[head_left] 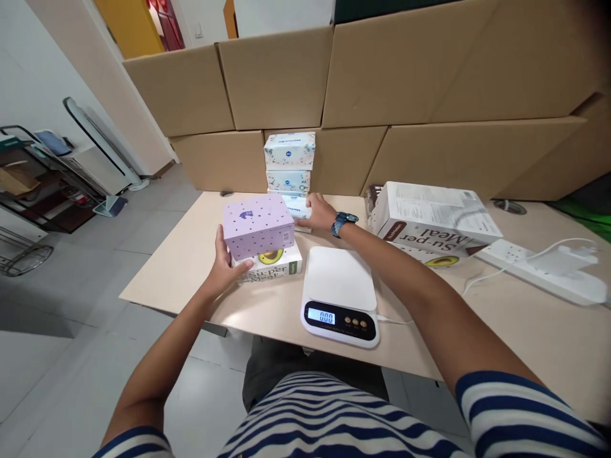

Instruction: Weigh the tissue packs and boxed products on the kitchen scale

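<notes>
OBJECT: lilac rectangular cardboard box with dark dots (258,225), left on desk (181,261), atop white avocado-print carton (272,266) | LEFT HAND (223,267): fingers gripping near-left end | RIGHT HAND (321,213): fingers curled on far side, contact hidden | HANDLING: judged light, stiff, crushable; hold opposite ends.

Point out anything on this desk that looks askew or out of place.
The purple box sits skewed on the Su-per Meal box, overhanging it at the left hand. The scale reads zero; nothing spilled or damaged.
</notes>
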Available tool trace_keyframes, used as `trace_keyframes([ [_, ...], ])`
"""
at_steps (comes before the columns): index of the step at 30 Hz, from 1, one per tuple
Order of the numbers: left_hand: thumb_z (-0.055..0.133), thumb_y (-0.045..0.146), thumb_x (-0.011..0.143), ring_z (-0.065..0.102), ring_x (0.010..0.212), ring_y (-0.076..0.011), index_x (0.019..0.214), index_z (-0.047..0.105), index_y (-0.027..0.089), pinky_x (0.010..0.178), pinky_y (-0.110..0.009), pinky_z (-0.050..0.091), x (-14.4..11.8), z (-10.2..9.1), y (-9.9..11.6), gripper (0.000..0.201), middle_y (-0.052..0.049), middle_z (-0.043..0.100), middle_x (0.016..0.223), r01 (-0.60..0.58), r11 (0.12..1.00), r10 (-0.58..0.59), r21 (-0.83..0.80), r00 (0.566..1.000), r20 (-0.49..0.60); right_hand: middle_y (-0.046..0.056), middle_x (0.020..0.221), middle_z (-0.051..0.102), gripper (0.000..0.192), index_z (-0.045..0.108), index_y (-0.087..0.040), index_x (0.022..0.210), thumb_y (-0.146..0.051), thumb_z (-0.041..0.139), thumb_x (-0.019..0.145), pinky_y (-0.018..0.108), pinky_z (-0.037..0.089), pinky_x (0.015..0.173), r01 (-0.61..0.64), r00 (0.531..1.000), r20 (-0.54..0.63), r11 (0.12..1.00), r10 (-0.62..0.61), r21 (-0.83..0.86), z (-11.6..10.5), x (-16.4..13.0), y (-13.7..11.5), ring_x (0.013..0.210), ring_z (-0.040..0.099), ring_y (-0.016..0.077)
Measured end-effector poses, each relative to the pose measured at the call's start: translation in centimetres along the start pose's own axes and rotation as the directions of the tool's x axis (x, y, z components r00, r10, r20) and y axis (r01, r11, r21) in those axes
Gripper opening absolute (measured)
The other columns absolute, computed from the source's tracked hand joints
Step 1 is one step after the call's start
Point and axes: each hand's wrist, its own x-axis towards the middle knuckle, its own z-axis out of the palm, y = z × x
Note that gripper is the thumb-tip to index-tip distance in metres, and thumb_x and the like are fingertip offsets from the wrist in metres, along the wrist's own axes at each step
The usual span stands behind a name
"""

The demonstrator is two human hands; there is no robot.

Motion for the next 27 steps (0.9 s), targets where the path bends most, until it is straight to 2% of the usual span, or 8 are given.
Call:
trace_keyframes([
  [3, 0.106, 0.069, 0.057, 0.004, 0.179, -0.0487, 0.177, -0.022, 0.038, 0.144, -0.066, 0.021, 3.6, -1.0, 0.5, 0.178, -0.018, -0.008, 0.192, -0.016, 1.0, 0.015, 0.02, 0.998, 0.059, 0.01, 0.12, 0.052, 0.065, 0.038, -0.028, 0.102, -0.047, 0.09, 0.068, 0.054, 0.057, 0.102, 0.003, 0.994, -0.109, 1.0, -0.002, 0.009, -2.2, -1.3, 0.4, 0.114, 0.058, 0.033],
  [8, 0.102, 0.067, 0.066, 0.016, 0.175, -0.0554, 0.178, -0.022, 0.025, 0.14, -0.076, 0.027, 8.5, -0.6, 0.8, 0.172, -0.025, 0.013, 0.189, -0.017, 1.0, 0.018, -0.006, 0.98, 0.196, 0.009, 0.124, 0.05, 0.067, 0.039, -0.029, 0.109, -0.043, 0.09, 0.069, 0.059, 0.053, 0.112, 0.048, 0.912, -0.409, 0.998, -0.024, 0.047, -6.9, -4.0, 0.3, 0.124, 0.054, 0.0343],
  [11, 0.102, 0.068, 0.063, 0.019, 0.174, -0.0558, 0.179, -0.015, 0.024, 0.139, -0.078, 0.03, 8.7, 0.0, 0.3, 0.17, -0.027, 0.02, 0.187, -0.056, 0.998, 0.06, -0.028, 0.982, 0.18, 0.009, 0.126, 0.049, 0.069, 0.041, -0.029, 0.115, -0.045, 0.09, 0.07, 0.057, 0.055, 0.109, 0.064, 0.836, -0.548, 0.991, 0.011, 0.117, -8.9, -5.1, -0.8, 0.122, 0.055, 0.0322],
  [13, 0.104, 0.066, 0.06, 0.019, 0.174, -0.0561, 0.18, -0.005, 0.028, 0.139, -0.078, 0.029, 8.1, -0.3, 0.1, 0.167, -0.026, 0.021, 0.187, -0.072, 0.997, 0.072, -0.006, 0.986, 0.153, 0.008, 0.128, 0.05, 0.071, 0.043, -0.029, 0.121, -0.052, 0.09, 0.073, 0.055, 0.056, 0.105, 0.125, 0.812, -0.584, 0.977, -0.001, 0.173, -9.6, -5.3, -2.0, 0.118, 0.056, 0.03],
  [16, 0.105, 0.062, 0.06, 0.018, 0.175, -0.0564, 0.181, 0.005, 0.031, 0.14, -0.076, 0.027, 6.3, -1.6, 0.0, 0.159, -0.023, 0.018, 0.188, -0.086, 0.995, 0.08, 0.044, 0.988, 0.131, 0.007, 0.13, 0.051, 0.077, 0.044, -0.03, 0.128, -0.068, 0.087, 0.076, 0.051, 0.057, 0.102, 0.316, 0.835, -0.53, 0.917, -0.147, 0.244, -9.7, -5.0, -4.5, 0.114, 0.058, 0.0275],
  [20, 0.101, 0.07, 0.065, 0.024, 0.173, -0.0561, 0.18, 0.011, 0.033, 0.139, -0.076, 0.031, 2.8, -2.0, 0.4, 0.151, -0.021, 0.019, 0.189, -0.076, 0.996, 0.08, -0.038, 0.991, 0.105, 0.009, 0.133, 0.055, 0.082, 0.05, -0.029, 0.129, -0.082, 0.083, 0.077, 0.05, 0.055, 0.106, 0.484, 0.87, -0.293, 0.8, -0.397, 0.354, -7.8, -4.0, -8.3, 0.12, 0.059, 0.0294],
  [23, 0.091, 0.085, 0.068, 0.039, 0.166, -0.0558, 0.177, 0.019, 0.027, 0.135, -0.077, 0.038, -0.5, -0.3, 0.2, 0.143, -0.026, 0.036, 0.182, 0.043, 0.984, -0.018, -0.174, 0.99, 0.143, 0.012, 0.144, 0.054, 0.083, 0.054, -0.028, 0.13, -0.085, 0.082, 0.076, 0.052, 0.055, 0.11, 0.475, 0.879, -0.177, 0.781, -0.443, 0.406, -6.4, -3.5, -10.1, 0.136, 0.055, 0.0339],
  [27, 0.096, 0.07, 0.074, 0.052, 0.16, -0.0496, 0.172, 0.026, 0.023, 0.135, -0.072, 0.043, -3.3, 2.2, -0.6, 0.13, -0.027, 0.048, 0.173, 0.219, 0.975, -0.218, -0.046, 0.976, 0.03, 0.011, 0.167, 0.042, 0.087, 0.054, -0.033, 0.14, -0.088, 0.078, 0.077, 0.051, 0.059, 0.111, 0.36, 0.922, -0.062, 0.787, -0.383, 0.501, -5.7, -3.8, -10.2, 0.158, 0.043, 0.0368],
])
